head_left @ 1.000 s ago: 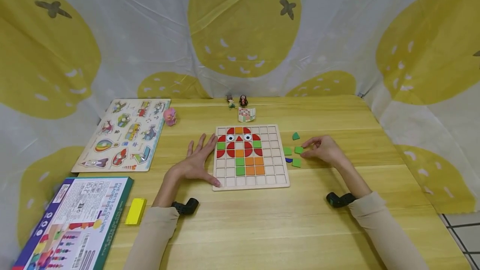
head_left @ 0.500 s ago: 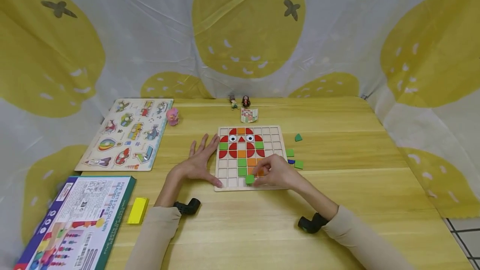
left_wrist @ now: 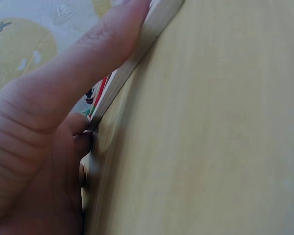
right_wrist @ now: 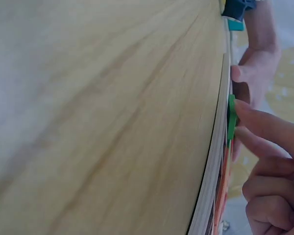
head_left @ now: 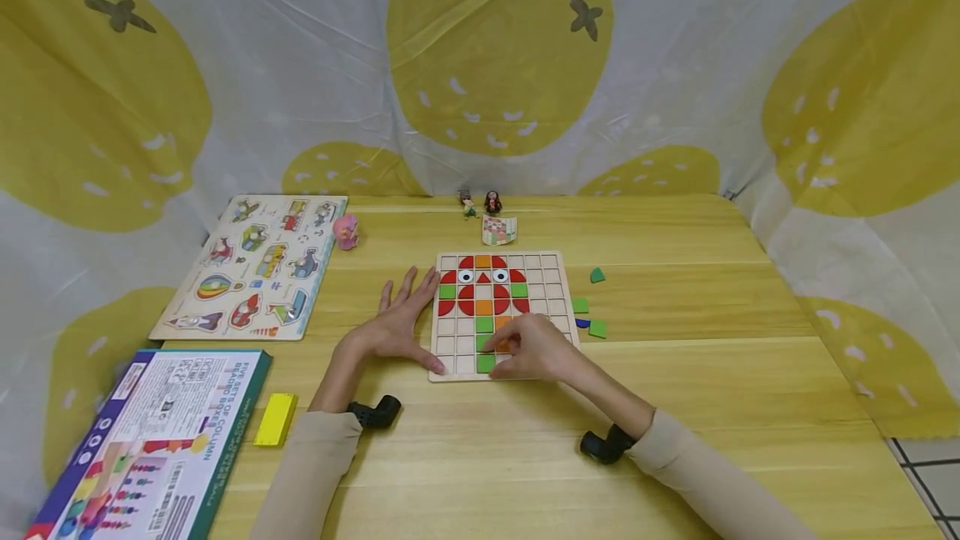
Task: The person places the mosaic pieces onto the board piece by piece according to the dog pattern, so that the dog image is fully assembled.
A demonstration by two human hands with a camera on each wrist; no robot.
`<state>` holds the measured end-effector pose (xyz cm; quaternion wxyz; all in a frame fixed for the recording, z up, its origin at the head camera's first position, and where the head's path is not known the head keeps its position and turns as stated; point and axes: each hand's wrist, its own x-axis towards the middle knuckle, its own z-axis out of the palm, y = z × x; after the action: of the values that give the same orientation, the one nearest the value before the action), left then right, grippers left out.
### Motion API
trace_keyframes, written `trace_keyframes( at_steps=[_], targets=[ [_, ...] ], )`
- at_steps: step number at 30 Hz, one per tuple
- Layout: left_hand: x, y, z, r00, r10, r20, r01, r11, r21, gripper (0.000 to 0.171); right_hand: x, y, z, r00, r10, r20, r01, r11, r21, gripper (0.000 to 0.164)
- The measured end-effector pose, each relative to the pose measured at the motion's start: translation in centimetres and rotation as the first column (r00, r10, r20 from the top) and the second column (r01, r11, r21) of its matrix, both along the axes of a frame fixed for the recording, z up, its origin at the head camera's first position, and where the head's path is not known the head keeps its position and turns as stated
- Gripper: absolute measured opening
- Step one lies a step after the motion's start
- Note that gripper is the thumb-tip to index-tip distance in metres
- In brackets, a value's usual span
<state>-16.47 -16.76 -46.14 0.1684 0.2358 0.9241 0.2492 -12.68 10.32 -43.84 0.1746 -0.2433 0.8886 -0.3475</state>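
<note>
A wooden grid board (head_left: pixel 456 345) lies mid-table, partly filled with red, green and orange tiles and two eye tiles (head_left: pixel 466 277). At its left edge my left hand (head_left: pixel 386 333) rests with fingers spread; the left wrist view shows the thumb (left_wrist: pixel 108 41) along the board's side. My right hand (head_left: pixel 536 347) pinches a green square tile (head_left: pixel 486 363) between thumb and index finger at the front row, below two other green tiles. In the right wrist view this green tile (right_wrist: pixel 231 117) sits slightly tilted at the board's surface. The right hand covers some orange tiles.
Right of the board lie loose green squares (head_left: pixel 597 329), a dark blue piece (head_left: pixel 582 323) and a green rounded piece (head_left: pixel 597 274). Behind it are a pattern card (head_left: pixel 499 231) and two figurines (head_left: pixel 492 202). A picture puzzle (head_left: pixel 251 265), box (head_left: pixel 157 440) and yellow block (head_left: pixel 275 420) stand left.
My right hand has picked up a green square from the right of the board and brought it left to the front row, where it now lies lower. The left hand has stayed in place.
</note>
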Motion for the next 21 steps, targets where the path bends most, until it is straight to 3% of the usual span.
trace_keyframes(
  at_steps=[4, 11, 21],
  targets=[
    [0.0, 0.0, 0.0, 1.000, 0.000, -0.002, 0.000, 1.000, 0.001, 0.143, -0.3, -0.2, -0.1, 0.998, 0.064, 0.018, -0.064, 0.998, -0.025, 0.020],
    [0.0, 0.0, 0.0, 1.000, -0.003, -0.006, 0.003, 1.000, -0.002, 0.143, -0.5, -0.4, -0.1, 0.998, 0.067, -0.017, -0.067, 0.998, -0.014, 0.019],
    [0.0, 0.0, 0.0, 1.000, -0.003, -0.013, 0.003, 1.000, 0.009, 0.142, -1.1, -0.3, -0.5, 0.991, 0.069, 0.116, -0.057, 0.993, -0.105, 0.019]
  ],
)
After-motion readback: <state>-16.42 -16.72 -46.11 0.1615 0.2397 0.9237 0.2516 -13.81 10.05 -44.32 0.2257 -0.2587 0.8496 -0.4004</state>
